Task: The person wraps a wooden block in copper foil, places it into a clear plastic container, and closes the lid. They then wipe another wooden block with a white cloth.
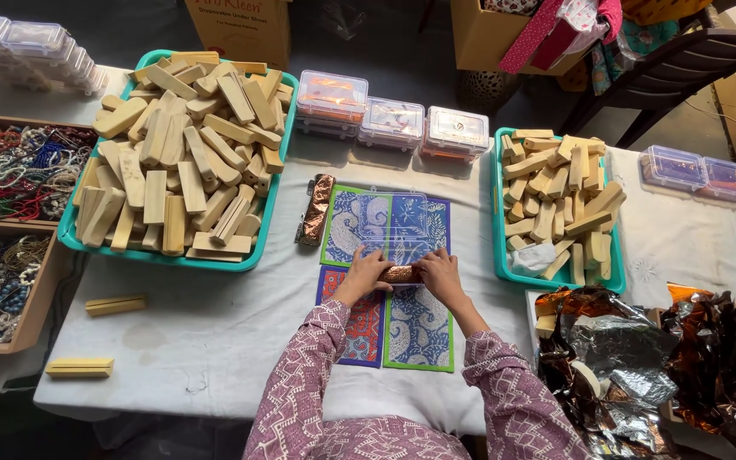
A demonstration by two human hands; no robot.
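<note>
Both hands, left hand (pixel 366 274) and right hand (pixel 440 273), are pinching a copper-foil-wrapped block (pixel 402 273) over the patterned mats (pixel 419 319), where thin foil looks liable to tear under tight fingers, with a wrapped bar (pixel 315 209) and wooden-block trays (pixel 253 247) lying beyond.

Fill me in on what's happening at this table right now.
A person sits at a white-covered table and holds a small copper-foil-wrapped block between the left hand and right hand, over blue patterned mats. Another foil-wrapped block lies beside the mats. Two teal trays hold bare wooden blocks, and crumpled foil sheets sit to the right.
</note>
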